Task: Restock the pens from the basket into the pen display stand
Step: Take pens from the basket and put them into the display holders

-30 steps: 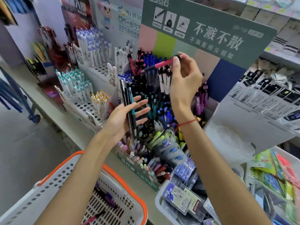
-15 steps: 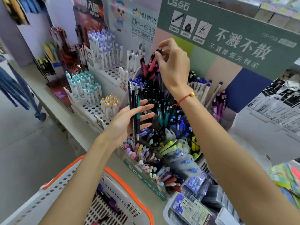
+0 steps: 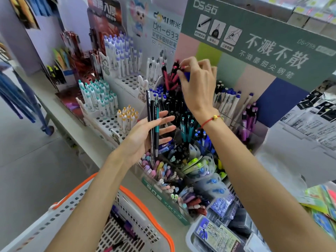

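Observation:
My left hand holds three upright pens, two black and one teal, against its palm with fingers spread. My right hand reaches up to the back row of the tiered pen display stand, fingertips pinched on the top of a red pen standing among other red pens. The stand is packed with black, blue, teal and purple pens. The white basket with an orange rim sits at the bottom left, with a few pens lying in it.
A white peg-hole stand with teal, yellow and purple-capped pens stands to the left. A green sign hangs over the display stand. A tub of packaged refills sits at the bottom right. The grey shelf edge runs along the left.
My right hand carried the red pen from above the middle of the stand leftward and down into the back row of red pens. My left hand kept its pens still.

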`<action>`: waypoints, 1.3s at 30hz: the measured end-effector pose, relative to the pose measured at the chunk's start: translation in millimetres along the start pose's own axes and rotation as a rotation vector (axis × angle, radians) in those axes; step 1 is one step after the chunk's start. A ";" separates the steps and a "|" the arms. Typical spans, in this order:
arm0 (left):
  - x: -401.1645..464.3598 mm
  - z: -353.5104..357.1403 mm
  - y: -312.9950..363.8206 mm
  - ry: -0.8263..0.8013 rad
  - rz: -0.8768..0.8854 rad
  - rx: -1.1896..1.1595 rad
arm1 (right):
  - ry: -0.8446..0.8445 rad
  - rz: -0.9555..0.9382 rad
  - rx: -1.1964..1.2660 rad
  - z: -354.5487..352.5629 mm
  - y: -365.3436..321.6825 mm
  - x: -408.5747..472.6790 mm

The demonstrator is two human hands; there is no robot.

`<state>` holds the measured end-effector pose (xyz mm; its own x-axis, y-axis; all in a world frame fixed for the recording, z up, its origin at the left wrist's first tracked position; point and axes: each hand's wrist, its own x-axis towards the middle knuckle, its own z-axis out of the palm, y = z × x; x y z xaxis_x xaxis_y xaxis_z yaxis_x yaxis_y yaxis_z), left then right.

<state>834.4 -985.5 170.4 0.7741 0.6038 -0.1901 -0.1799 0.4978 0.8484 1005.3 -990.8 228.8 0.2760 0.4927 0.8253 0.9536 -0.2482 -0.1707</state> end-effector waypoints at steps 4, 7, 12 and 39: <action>-1.8 -2.3 2.3 0.005 -0.002 0.028 | -0.246 0.063 -0.108 2.2 1.6 14.6; -2.6 -3.9 3.7 0.012 -0.011 0.035 | -0.325 0.099 -0.190 4.0 -1.8 30.0; -4.0 -3.4 5.3 -0.008 -0.015 0.000 | -0.408 0.083 -0.274 10.5 -6.8 27.7; -15.3 25.2 -26.6 0.047 -0.042 0.047 | -0.080 0.505 0.521 -92.3 26.3 -81.8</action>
<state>842.6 -1023.6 163.2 0.7506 0.6126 -0.2478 -0.1186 0.4938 0.8615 996.7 -1114.6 206.5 0.6865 0.4876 0.5395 0.6357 -0.0422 -0.7708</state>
